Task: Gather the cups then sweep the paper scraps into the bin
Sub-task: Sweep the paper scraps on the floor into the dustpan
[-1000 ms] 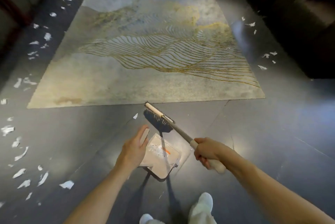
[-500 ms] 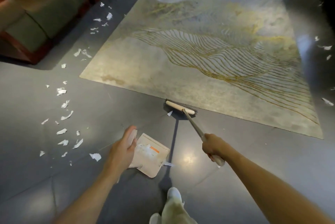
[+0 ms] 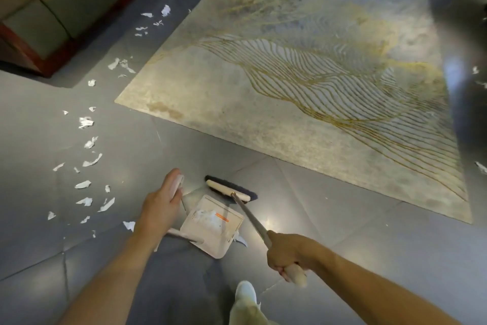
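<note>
- While the left hand (image 3: 160, 208) grips the dustpan (image 3: 210, 230) by its upright handle at lower centre, the right hand (image 3: 286, 252) is clenched round the broom (image 3: 229, 190) shaft.
- Its head sits just beside the dustpan's far lip.
- Torn paper scraps (image 3: 87, 122) litter the floor (image 3: 342, 245) at frame left; some lie in the dustpan.

The floor (image 3: 342, 259) is smooth grey tile, glossy, with light reflections. The rug (image 3: 237, 124) is matt, short-pile cloth with gold line work. The paper scraps (image 3: 85, 122) are white, torn and crumpled. The dustpan (image 3: 213, 240) is smooth cream plastic. The broom (image 3: 250, 217) has dark bristles, a bare metal shaft and a cream grip. The sofa (image 3: 39, 16) has smooth green upholstery and a glossy red-brown wood frame.
</note>
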Action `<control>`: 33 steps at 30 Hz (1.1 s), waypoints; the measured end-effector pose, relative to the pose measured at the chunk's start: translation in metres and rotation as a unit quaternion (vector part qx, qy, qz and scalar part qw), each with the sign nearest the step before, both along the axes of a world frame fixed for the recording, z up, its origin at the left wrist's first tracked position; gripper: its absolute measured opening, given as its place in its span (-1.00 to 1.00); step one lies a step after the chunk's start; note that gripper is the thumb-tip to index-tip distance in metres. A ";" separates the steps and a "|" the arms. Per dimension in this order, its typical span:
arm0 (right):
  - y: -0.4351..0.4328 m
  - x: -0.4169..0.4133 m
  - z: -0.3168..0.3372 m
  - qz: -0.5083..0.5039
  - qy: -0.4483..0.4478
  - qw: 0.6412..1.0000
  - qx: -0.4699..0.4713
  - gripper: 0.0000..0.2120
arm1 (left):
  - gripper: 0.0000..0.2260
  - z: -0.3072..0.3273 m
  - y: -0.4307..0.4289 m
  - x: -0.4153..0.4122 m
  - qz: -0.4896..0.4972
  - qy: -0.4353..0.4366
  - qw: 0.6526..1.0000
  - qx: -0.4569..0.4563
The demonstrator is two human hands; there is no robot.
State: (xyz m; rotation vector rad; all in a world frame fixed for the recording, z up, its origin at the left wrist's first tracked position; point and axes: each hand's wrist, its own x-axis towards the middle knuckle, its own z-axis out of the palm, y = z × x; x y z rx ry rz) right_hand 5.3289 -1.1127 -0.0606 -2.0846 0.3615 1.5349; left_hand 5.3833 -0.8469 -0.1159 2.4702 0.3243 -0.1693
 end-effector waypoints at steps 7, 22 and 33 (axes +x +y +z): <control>0.023 -0.018 0.042 -0.065 0.052 0.996 0.032 -0.55 | -0.73 0.008 0.024 -0.030 0.004 -0.023 0.998 -0.055; 0.179 -0.065 0.059 -0.010 -0.056 0.998 0.036 -0.68 | -0.70 0.006 0.197 -0.221 0.130 -0.020 0.990 -0.044; 0.314 -0.095 -0.015 0.204 -0.112 0.973 -0.006 -0.64 | -0.78 0.003 0.288 -0.251 0.334 -0.041 0.939 -0.075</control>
